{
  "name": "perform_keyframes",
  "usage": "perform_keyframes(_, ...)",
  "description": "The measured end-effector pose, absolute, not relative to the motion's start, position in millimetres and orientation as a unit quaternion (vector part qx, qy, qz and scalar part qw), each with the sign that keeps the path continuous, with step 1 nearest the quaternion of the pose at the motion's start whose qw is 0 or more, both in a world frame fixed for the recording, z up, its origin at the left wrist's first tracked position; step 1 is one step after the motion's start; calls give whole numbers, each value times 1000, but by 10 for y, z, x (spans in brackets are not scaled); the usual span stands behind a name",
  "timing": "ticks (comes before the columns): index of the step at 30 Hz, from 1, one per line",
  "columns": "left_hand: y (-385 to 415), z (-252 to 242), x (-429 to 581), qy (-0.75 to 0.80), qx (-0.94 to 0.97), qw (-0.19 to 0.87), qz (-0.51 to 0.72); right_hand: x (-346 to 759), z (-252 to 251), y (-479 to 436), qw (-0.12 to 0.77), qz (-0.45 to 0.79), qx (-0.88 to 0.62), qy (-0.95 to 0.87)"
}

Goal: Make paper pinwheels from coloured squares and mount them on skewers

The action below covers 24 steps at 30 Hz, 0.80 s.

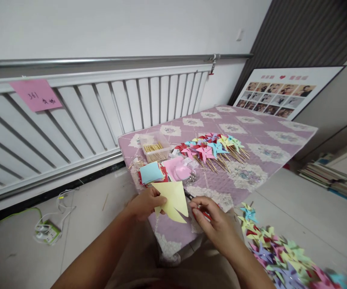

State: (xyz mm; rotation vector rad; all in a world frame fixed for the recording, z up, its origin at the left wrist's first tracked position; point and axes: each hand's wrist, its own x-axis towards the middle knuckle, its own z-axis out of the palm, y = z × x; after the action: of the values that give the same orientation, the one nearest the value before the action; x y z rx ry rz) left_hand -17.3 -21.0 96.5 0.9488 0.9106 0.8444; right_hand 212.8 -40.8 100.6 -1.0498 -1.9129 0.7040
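While our left hand (146, 204) pinches the yellow paper (172, 197), our right hand (211, 218) grips the scissors (188, 195) just right of that paper, blades pointing away from us.

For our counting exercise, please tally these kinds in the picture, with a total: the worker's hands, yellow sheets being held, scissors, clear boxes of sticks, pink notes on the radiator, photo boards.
Hands: 2 (left hand, right hand)
Held yellow sheet: 1
Scissors: 1
Clear box of sticks: 1
Pink note: 1
Photo board: 1
Total: 7
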Motion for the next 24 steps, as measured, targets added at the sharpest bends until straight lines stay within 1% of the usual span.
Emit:
perform_keyframes(2,-197,987,-223,383,419,738,364,2118,1084,-446,390,222,-384,-807)
perform_keyframes(4,-187,979,-265,358,421,756,350,2095,1134,-486,365,190,-350,-841)
perform_keyframes(7,-171,954,-302,332,448,766,319,2045,1149,-541,338,173,-311,-871)
perform_keyframes(10,-154,977,-311,314,513,749,278,1995,1126,-576,324,171,-286,-885)
perform_keyframes(16,-148,1091,-315,335,628,670,211,1956,1102,-594,337,263,-292,-855)
perform_keyframes(24,-184,1067,-320,358,648,640,206,1969,939,-581,321,412,-376,-765)
